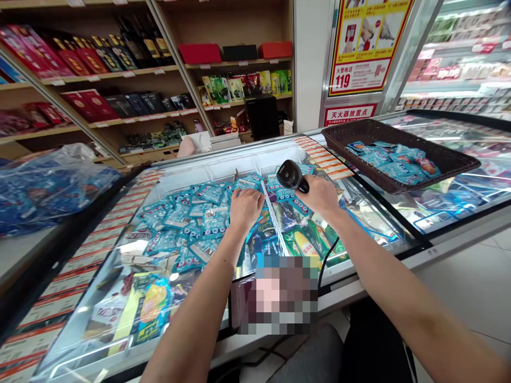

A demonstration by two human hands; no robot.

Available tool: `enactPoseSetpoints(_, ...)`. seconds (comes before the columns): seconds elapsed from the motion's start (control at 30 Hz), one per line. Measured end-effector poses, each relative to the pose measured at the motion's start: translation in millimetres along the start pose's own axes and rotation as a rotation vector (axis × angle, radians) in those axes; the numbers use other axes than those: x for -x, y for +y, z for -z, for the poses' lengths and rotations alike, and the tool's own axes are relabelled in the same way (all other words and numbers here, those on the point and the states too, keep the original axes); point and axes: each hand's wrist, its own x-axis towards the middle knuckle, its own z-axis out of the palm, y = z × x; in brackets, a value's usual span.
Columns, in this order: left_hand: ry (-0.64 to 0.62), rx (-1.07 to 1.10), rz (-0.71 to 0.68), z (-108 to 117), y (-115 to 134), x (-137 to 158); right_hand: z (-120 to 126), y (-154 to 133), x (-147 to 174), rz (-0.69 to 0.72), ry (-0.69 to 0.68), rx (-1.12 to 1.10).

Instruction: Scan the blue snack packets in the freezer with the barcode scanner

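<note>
My right hand (319, 194) grips a black handheld barcode scanner (290, 174) by its handle, its head tilted up to the left; a black cable (327, 260) hangs below. Palm down, my left hand (246, 207) rests over small blue snack packets (209, 192), thumb apart from the fingers. Its fingertips are partly hidden, and no packet shows clearly inside it. The blue packets lie in a loose heap left of a white divider (272, 218). A few more lie to its right, under the scanner.
A brown woven basket (451, 159) with blue packets stands at the right. At the far left lies a clear plastic bag (72, 159) of blue packets. Price labels (91, 250) line the freezer's side. Shelves (131, 72) of boxes and bottles rise behind; a blurred patch covers the front edge.
</note>
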Motion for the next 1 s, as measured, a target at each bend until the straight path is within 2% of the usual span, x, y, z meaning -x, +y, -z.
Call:
enactPoseSetpoints(0.1, -0.048, 0.017, 0.022, 1.1, -3.7, -8.0, 1.4, 1.8, -1.0, 0.001, 0.006, -0.007)
enactPoseSetpoints(0.23, -0.183, 0.035, 0.027, 3.9, -7.4, -28.7, 5.8, 4.9, -3.1, -0.019, -0.017, -0.005)
enactPoseSetpoints(0.33, -0.246, 0.041, 0.132, 2.2, -3.2, -43.1, 8.2, 5.6, -6.1, -0.037, -0.038, -0.004)
enactPoseSetpoints(0.4, -0.217, 0.039, 0.241, -2.2, 3.3, -48.7, 8.3, 4.8, -8.4, -0.044, -0.032, -0.004)
enactPoseSetpoints(0.53, -0.074, 0.000, 0.382, -15.1, 19.4, -52.9, 5.5, 3.3, -10.6, -0.038, -0.028, 0.005)
enactPoseSetpoints(0.67, -0.059, 0.007, 0.463, -24.9, 31.1, -57.1, -0.3, 7.3, -7.8, -0.026, -0.043, 0.010)
enactPoseSetpoints(0.83, -0.130, 0.020, 0.460, -28.0, 30.3, -64.6, -7.9, 12.9, -4.1, -0.001, -0.051, 0.006)
enactPoseSetpoints(0.93, -0.216, 0.079, 0.413, -27.0, 20.3, -65.9, -7.8, 10.4, -2.3, 0.028, -0.062, 0.010)
enactPoseSetpoints(1.0, -0.229, 0.120, 0.389, -26.7, 11.9, -63.7, -5.7, 7.3, -0.5, 0.035, -0.086, 0.017)
